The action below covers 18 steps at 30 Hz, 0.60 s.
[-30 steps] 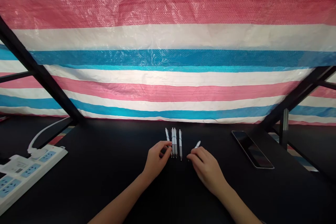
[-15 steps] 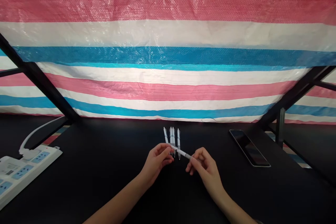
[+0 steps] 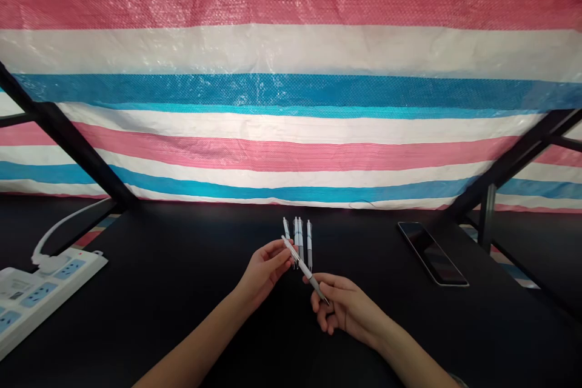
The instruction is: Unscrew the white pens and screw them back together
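A white ballpoint pen with a grey grip (image 3: 304, 268) is held aslant above the table, its clicker end up to the left and its metal tip down to the right. My left hand (image 3: 267, 270) is closed, fingertips at the pen's upper part by the clip. My right hand (image 3: 348, 306) has thumb and index finger on the grey grip, the other fingers loosely curled beneath. Just beyond lie several similar pens (image 3: 310, 236) side by side, pointing towards me. My left fingers and the held pen partly cover them.
On the black table (image 3: 191, 254) a smartphone (image 3: 434, 254) lies at the right. A white power strip (image 3: 50, 291) with a plugged-in cable sits at the left. Black metal frame legs (image 3: 86, 151) flank a striped plastic sheet (image 3: 291, 157) at the back.
The held pen has turned to a steeper slant, its tip swinging towards me. My right hand has moved down and rolled, showing more of the curled fingers. My left hand has shifted slightly.
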Tool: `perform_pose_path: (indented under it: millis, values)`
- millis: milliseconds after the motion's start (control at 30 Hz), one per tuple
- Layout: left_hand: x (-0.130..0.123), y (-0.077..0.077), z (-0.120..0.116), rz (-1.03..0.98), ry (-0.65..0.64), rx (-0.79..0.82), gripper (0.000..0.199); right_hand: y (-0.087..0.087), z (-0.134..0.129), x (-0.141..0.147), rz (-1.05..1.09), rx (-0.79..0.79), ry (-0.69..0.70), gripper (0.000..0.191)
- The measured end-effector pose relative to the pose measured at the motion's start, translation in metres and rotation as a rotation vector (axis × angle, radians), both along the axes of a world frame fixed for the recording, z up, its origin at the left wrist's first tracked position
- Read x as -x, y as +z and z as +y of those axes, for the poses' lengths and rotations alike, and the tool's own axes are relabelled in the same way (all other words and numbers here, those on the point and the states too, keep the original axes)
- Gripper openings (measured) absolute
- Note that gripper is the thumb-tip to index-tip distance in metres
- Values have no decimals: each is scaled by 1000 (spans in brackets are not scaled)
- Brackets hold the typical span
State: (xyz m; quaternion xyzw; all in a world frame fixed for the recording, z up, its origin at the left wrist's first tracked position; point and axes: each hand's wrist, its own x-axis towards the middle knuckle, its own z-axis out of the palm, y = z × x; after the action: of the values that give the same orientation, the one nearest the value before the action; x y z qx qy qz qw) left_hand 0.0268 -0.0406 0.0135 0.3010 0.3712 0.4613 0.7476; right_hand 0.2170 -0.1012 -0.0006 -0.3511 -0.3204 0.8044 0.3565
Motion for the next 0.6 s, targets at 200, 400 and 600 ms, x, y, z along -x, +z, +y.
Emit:
perform_pose_path:
  millis: [200,400,600]
  values:
    - [-1,0,-7,110,-92,-114,20,-5,0,1,-31,-16,134,36]
    - [-3,-7,-8,185,26,-149,17,-4,-4,10,-452,-282,-20,41]
    - [-7,-8,-17,266,165,-174,20,-4,-3,11,-583,-414,-131,42]
